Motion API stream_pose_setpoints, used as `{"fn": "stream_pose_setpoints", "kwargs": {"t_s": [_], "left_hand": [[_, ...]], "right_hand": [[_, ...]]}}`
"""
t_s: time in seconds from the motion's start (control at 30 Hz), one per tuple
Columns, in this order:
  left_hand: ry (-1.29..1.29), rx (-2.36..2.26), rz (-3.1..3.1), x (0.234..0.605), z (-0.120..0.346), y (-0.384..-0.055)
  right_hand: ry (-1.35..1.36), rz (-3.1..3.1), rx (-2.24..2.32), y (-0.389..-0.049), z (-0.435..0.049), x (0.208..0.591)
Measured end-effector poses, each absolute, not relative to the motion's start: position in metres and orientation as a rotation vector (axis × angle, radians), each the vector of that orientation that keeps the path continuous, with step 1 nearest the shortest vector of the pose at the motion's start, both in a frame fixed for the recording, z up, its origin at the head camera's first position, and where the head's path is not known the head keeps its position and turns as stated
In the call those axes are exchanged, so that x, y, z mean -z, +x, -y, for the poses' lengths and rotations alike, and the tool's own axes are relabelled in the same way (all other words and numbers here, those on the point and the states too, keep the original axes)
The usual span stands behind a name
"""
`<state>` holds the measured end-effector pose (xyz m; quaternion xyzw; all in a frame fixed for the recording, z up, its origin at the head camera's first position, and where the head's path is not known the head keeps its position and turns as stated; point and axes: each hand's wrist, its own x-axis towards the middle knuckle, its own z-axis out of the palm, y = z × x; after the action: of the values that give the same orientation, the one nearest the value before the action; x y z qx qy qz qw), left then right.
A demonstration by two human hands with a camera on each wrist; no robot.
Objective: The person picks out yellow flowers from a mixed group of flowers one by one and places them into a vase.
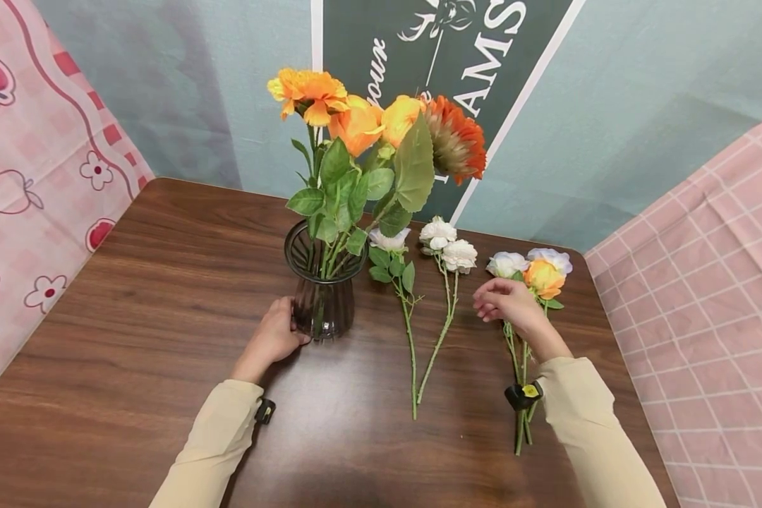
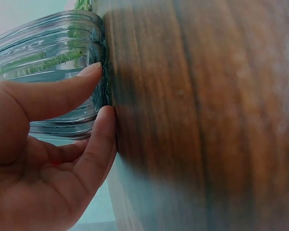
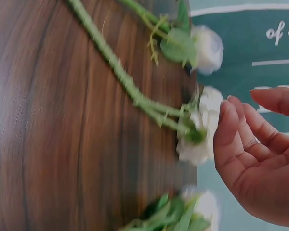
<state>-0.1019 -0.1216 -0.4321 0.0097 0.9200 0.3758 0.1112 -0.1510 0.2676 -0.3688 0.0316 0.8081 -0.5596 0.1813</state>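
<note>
A dark, clear ribbed glass vase (image 1: 325, 307) stands upright on the table, holding orange and yellow-orange flowers (image 1: 358, 128) with green leaves. My left hand (image 1: 273, 333) holds its lower left side. Up close in the left wrist view, the thumb (image 2: 70, 96) lies against the glass near the base, fingers on the other side, and green stem ends show inside. My right hand (image 1: 514, 305) hovers with fingers loosely bent and nothing in them, just left of a bunch with a yellow-orange bloom (image 1: 544, 279). To its left lies a two-headed white flower (image 1: 459, 255).
A single pale rose (image 1: 389, 240) on a leafy stem lies between the vase and the white flower. Behind the wooden table (image 1: 133, 317) hangs a blue-grey cloth with a dark green lettered panel (image 1: 381, 21). Pink patterned cloths (image 1: 724, 282) border both sides.
</note>
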Motion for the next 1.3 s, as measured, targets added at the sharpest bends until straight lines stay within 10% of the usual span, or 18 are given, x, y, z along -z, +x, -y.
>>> {"fn": "stream_pose_setpoints", "kwargs": {"t_s": [1.3], "left_hand": [[0.045,-1.108,-2.704,0.435,0.122,-0.102]], "right_hand": [[0.563,-2.605,1.129,-0.108,-0.346,0.412]]}}
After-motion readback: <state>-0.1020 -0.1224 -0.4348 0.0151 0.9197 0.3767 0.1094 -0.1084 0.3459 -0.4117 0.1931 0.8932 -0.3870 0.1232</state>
